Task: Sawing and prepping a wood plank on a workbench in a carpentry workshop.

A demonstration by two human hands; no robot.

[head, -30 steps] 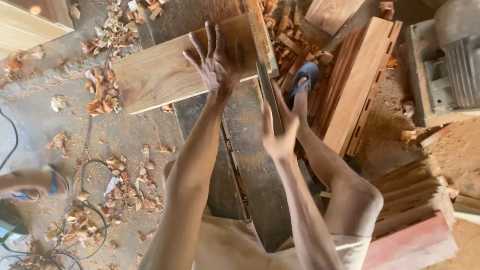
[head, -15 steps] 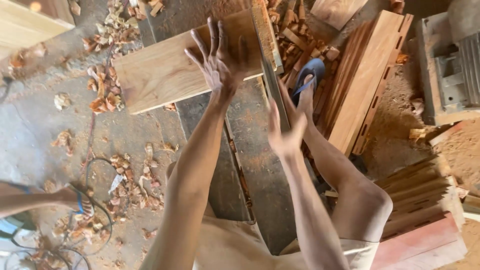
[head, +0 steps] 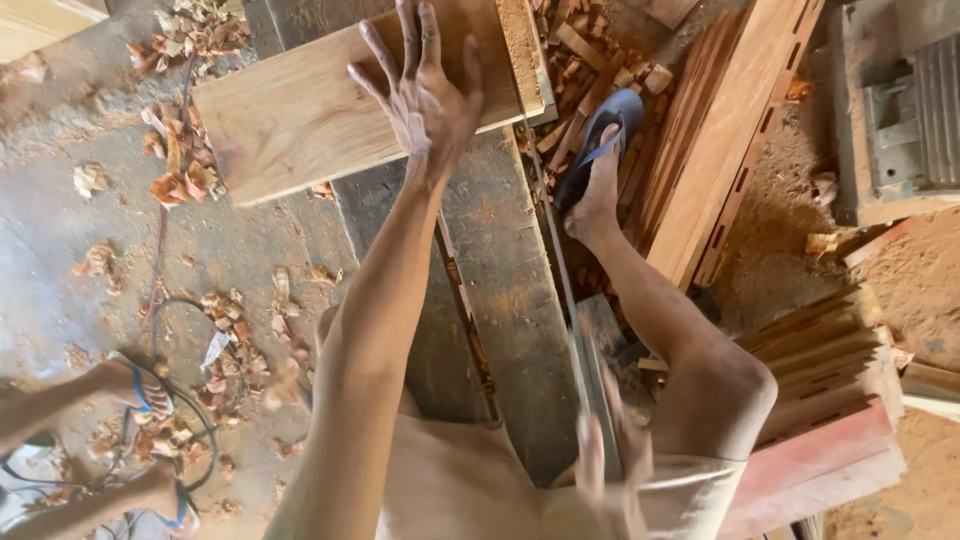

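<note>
While left hand [head: 425, 95] presses, plank [head: 300, 110] lies crosswise — left-to-right.

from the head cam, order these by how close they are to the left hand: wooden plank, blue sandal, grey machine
1. wooden plank: under the left hand, whose fingers spread over its right end.
2. blue sandal: to the hand's right, on the person's foot.
3. grey machine: far right edge.
</note>
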